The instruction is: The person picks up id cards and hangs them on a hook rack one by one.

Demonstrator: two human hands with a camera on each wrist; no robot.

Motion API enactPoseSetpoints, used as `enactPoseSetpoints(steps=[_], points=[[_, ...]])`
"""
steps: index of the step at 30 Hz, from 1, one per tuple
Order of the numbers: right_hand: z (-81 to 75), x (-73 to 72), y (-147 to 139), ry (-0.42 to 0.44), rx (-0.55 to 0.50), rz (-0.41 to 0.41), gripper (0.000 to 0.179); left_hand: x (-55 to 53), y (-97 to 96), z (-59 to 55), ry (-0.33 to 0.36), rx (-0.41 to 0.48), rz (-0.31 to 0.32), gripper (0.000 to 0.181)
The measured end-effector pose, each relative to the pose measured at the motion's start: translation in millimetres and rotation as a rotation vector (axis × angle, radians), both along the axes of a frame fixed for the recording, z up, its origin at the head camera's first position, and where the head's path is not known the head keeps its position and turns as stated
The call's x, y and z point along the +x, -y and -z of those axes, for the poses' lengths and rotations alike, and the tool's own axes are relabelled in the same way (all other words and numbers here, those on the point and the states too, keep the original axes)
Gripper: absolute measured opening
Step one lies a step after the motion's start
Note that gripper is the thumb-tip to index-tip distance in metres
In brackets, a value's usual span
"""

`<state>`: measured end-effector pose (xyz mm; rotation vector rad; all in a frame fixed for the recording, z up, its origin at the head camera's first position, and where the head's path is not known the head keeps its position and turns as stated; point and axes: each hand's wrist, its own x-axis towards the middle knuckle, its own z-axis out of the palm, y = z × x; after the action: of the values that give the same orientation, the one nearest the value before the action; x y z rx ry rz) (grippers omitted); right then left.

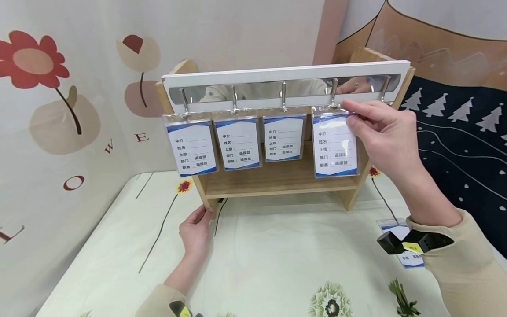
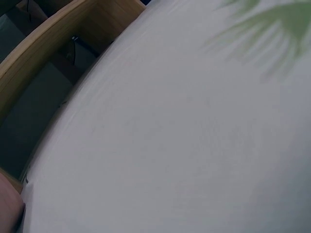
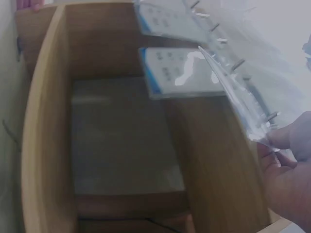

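Note:
My right hand (image 1: 386, 132) pinches the upper right edge of a clear-sleeved name badge (image 1: 335, 147), its top at the fourth hook (image 1: 334, 90) from the left. In the right wrist view the badge's plastic sleeve (image 3: 233, 102) appears edge-on between thumb and fingers. Three similar badges hang from the hooks to the left, the nearest being a badge (image 1: 284, 137) on the middle hook. My left hand (image 1: 196, 229) holds the foot of the wooden shelf's left side (image 1: 205, 193), low at the table. Only a bit of that hand (image 2: 8, 206) enters the left wrist view.
The hook rail (image 1: 285, 72) is white with a mirrored strip and runs across the shelf's top front. At its right end is a hook (image 1: 385, 87) with no badge. Another badge (image 1: 412, 259) lies on the cloth-covered table (image 1: 269, 255), partly behind my right wrist.

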<state>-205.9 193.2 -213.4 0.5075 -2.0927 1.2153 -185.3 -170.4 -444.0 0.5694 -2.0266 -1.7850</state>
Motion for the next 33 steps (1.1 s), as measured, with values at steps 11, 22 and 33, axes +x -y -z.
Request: enactPoseSetpoints(steps=[11, 22, 33], points=[[21.7, -27.0, 0.3, -0.318, -0.016, -0.051, 0.030, -0.6, -1.1, -1.5, 0.007, -0.002, 0.003, 0.037], [33.2, -25.8, 7.8, -0.310, -0.175, -0.043, 0.033, -0.8, -2.9, -1.0, 0.001, 0.000, -0.007, 0.036], [42.2, -16.6, 3.5, -0.308, -0.230, -0.066, 0.037, 0.5, -2.8, -1.9, -0.004, -0.001, -0.008, 0.035]])
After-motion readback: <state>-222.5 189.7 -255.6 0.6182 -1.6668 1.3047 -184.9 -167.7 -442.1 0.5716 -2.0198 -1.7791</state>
